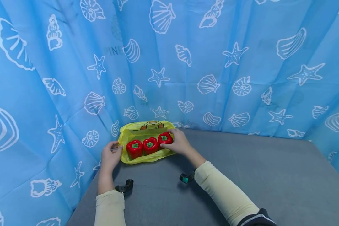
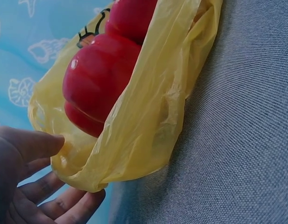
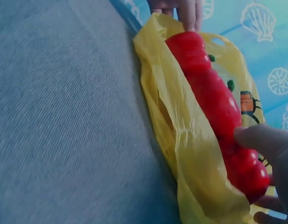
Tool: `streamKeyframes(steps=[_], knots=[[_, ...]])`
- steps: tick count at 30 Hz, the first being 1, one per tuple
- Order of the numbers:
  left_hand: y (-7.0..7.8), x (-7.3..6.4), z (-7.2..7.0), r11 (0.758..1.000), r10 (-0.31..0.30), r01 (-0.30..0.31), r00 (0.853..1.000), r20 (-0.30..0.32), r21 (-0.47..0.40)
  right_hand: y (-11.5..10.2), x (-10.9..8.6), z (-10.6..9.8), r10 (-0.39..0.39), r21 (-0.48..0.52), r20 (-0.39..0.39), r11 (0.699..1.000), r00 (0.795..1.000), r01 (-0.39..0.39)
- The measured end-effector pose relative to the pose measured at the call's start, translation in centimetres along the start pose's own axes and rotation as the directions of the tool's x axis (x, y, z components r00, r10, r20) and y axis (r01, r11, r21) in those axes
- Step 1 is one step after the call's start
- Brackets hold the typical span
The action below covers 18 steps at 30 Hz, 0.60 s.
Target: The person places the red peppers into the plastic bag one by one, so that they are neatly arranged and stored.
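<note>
Three red bell peppers with green stems sit in a row inside a yellow plastic bag [image 1: 148, 158], whose mouth is spread open. At the bag's left end my left hand [image 1: 110, 156] pinches the rim between thumb and fingers, close to the left pepper [image 1: 134, 153]. The middle pepper [image 1: 151, 149] stands beside it, with no hand on it. My right hand [image 1: 181, 143] holds the right pepper [image 1: 164, 138], thumb on its near side and fingers around its right side. In the left wrist view, the bag's near wall [image 2: 153, 102] partly covers the peppers.
The bag lies on a grey cloth-covered table [image 1: 228, 175], near its back left edge. Behind and to the left hangs a blue curtain [image 1: 169, 56] with white shells and starfish. Black wrist-worn devices [image 1: 126, 186] jut out from both forearms.
</note>
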<state>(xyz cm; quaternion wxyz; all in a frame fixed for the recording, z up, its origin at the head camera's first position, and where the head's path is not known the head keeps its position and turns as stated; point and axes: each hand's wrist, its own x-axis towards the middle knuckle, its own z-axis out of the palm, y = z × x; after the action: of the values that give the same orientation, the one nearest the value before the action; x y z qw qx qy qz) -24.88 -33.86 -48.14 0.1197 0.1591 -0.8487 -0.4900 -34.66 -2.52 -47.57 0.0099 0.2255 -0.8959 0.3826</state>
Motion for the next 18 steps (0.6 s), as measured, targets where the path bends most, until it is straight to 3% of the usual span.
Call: streamKeyframes(steps=[6,12,15,18], knots=[[0.5,0.0,0.3,1.0,0.0,0.0,1.0,-0.011,-0.008,1.1,-1.6,-1.6,-0.064,-0.005,0.025,0.998,0.998,0.064],[0.9,-0.1,0.1,0.999,0.033,-0.033,0.999,-0.042,0.003,1.8,-4.5,-4.3,-0.115,0.0,-0.001,0.993,0.993,0.115],[1.4,-0.3,0.3,0.998,0.049,-0.045,0.995,-0.089,0.048,2.3,-6.2,-5.7,-0.128,-0.01,-0.021,0.992,0.992,0.127],[2.0,-0.5,1.0,0.992,0.102,-0.089,0.981,-0.166,0.087,2.9,-7.9,-7.0,-0.13,-0.036,-0.043,0.991,0.991,0.128]])
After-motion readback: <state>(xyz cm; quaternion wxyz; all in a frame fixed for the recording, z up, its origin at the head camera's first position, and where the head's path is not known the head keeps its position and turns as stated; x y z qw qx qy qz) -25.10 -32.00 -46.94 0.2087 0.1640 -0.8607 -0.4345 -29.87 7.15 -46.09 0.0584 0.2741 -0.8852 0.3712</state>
